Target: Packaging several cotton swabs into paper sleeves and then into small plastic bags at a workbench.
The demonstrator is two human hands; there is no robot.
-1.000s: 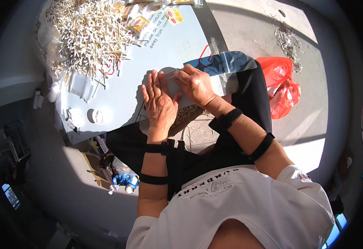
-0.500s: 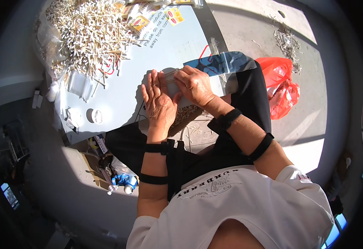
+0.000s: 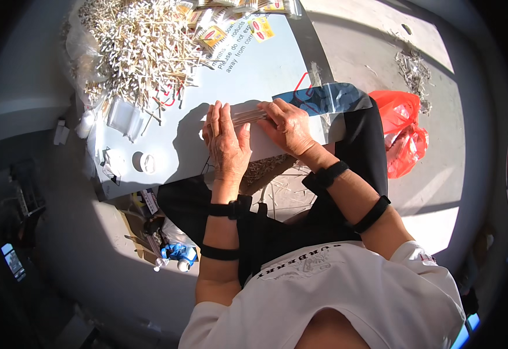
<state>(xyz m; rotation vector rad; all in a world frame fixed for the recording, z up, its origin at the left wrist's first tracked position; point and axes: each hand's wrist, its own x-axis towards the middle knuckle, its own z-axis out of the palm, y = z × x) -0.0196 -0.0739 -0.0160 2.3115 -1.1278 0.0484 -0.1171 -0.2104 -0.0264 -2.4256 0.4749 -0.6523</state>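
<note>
A seated person works over a pale board (image 3: 248, 81) laid across the lap, both hands meeting on a slim bundle of sticks in a clear sleeve (image 3: 249, 116) near the board's near edge. The left hand (image 3: 226, 142) stands edge-up with its fingers straight and pressed together, flat against the bundle's left end; the right hand (image 3: 289, 125) curls over the other end, fingers bent down onto it and closed around it. The bundle lies crosswise between the two palms, its long axis running left to right, so each hand caps one end and neither is clearly nearer. Just beyond the right hand a strip of clear blue-tinted film (image 3: 324, 98) stretches toward the board's right edge. A large heap of loose white-tipped sticks (image 3: 138, 49) fills the far left corner, well apart from the hands, with small yellow packets (image 3: 231, 23) beside it. A red plastic bag (image 3: 402, 136) sits on the sunlit floor to the right, and more sticks lie scattered under the board
</note>
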